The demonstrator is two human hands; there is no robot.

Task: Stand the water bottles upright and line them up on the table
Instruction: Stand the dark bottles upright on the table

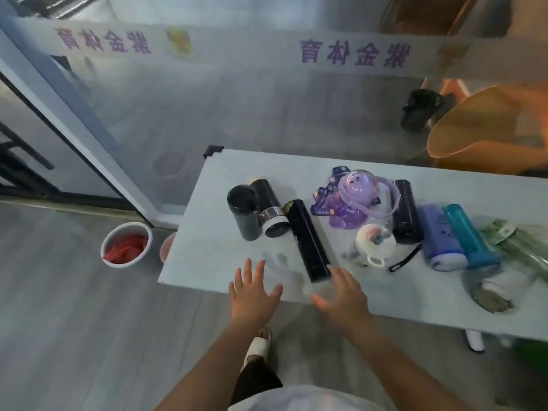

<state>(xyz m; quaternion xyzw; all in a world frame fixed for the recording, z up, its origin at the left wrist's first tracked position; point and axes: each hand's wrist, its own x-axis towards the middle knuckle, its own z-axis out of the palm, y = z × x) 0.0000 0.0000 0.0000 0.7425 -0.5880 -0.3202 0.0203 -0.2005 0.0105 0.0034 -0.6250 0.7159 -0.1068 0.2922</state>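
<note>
A white table [207, 253] carries a scatter of water bottles, and both hands hover over its near edge. The left hand [252, 292] is spread flat, fingers apart, holding nothing. The right hand [344, 295] is likewise open with fingers loosely apart, its fingertips just beside the base of a long black flask [308, 241] that lies on its side; whether they touch it cannot be told.

At the left end, a short dark flask [243, 216] stands upright, touching a black flask with a silver band [268, 207] that lies tilted against it. Mid-table sits a purple dome-lidded bottle [353, 194] with a strap, its lower body blurred. Below it is a small white cup-like bottle [374, 243]; its details are hard to make out.

To the right lie another black flask [405, 215], a lavender bottle [439, 235] and a teal bottle [467, 235], side by side and touching. A clear bottle with a green label [516, 247] runs off the right edge, and a transparent one [492, 292] nearest the viewer is smeared by blur.

On the floor stands a white bucket [127, 243] holding something red.
</note>
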